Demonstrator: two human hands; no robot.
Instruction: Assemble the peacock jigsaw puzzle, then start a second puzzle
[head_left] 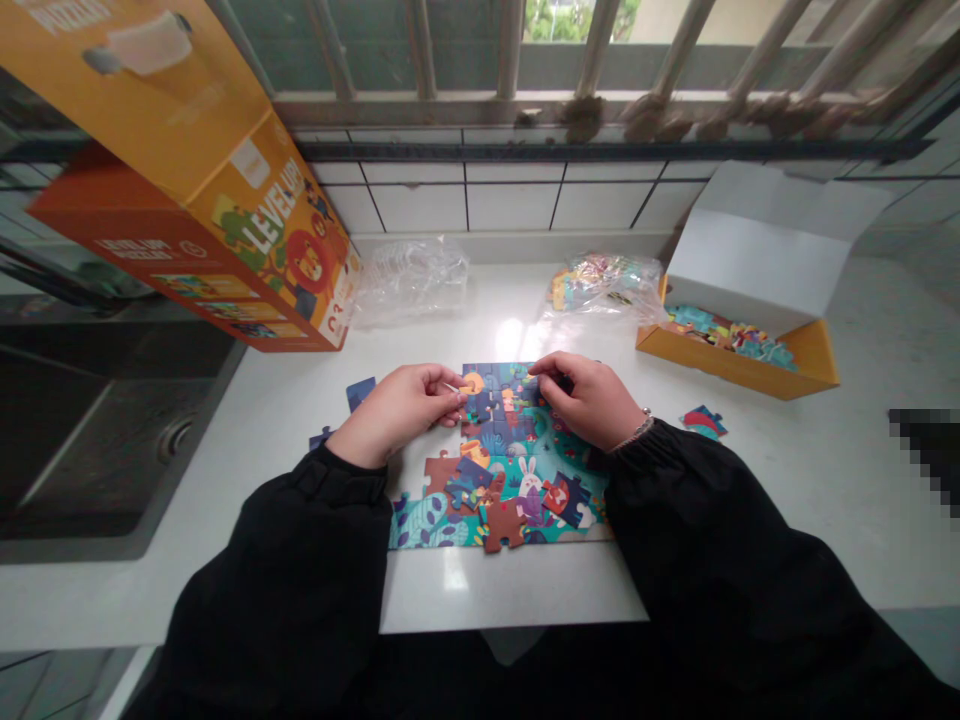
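Observation:
A partly joined jigsaw puzzle (pixel 510 430) lies on the white counter, showing a rabbit, plants and a dark blue upper part. My left hand (pixel 412 405) is at its upper left edge, thumb and fingers pinched on a puzzle piece (pixel 472 384) with an orange round shape. My right hand (pixel 581 395) rests over the upper right part, fingers curled and the index fingertip touching the puzzle; what it pinches, if anything, is hidden. Several loose pieces lie on the lower part, among them a brown piece (pixel 504 525) and a dark blue piece with a red figure (pixel 568 498).
A tall orange puzzle box (pixel 277 230) stands at the left beside a dark sink (pixel 90 440). Behind lie clear plastic packaging (pixel 412 280) and a bag of pieces (pixel 600 285). An open yellow box (pixel 735 355) holds more pieces. One loose piece (pixel 703 422) lies at the right.

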